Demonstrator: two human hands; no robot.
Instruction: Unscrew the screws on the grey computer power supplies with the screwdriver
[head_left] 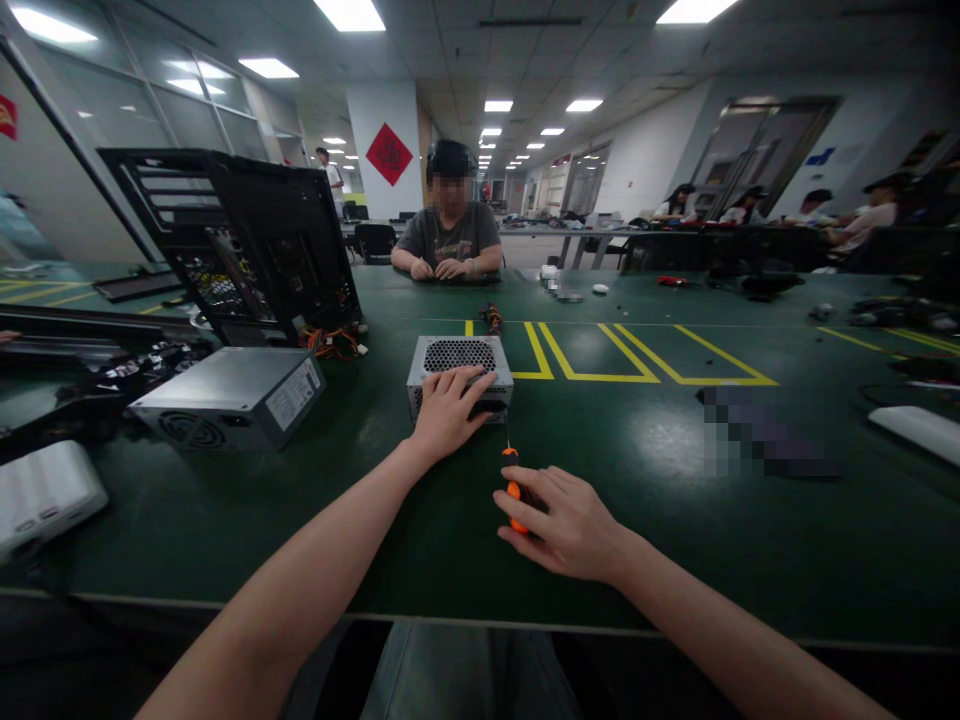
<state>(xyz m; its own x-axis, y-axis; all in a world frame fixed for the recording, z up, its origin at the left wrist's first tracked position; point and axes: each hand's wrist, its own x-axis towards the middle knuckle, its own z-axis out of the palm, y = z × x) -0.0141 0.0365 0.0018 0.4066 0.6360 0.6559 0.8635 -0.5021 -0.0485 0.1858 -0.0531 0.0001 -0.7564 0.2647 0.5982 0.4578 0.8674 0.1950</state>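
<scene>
left hand point(448, 408) flat on small power supply point(459, 358) | right hand point(568, 522) grips screwdriver point(512, 489) | larger supply point(229, 396), case point(240, 240) left

A larger power supply point(229, 397) lies left, before an open black computer case point(240, 240).

small power supply point(460, 372) right of large one point(229, 398) | computer case point(240, 240) behind (upright)

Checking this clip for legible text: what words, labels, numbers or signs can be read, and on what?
Nothing can be read.
Label on the larger power supply: too small.
Red diamond sign on the pillar: character blurred.
Red sign on the left wall: cut off, unreadable.
Small power supply under the left hand: no text visible.
</scene>
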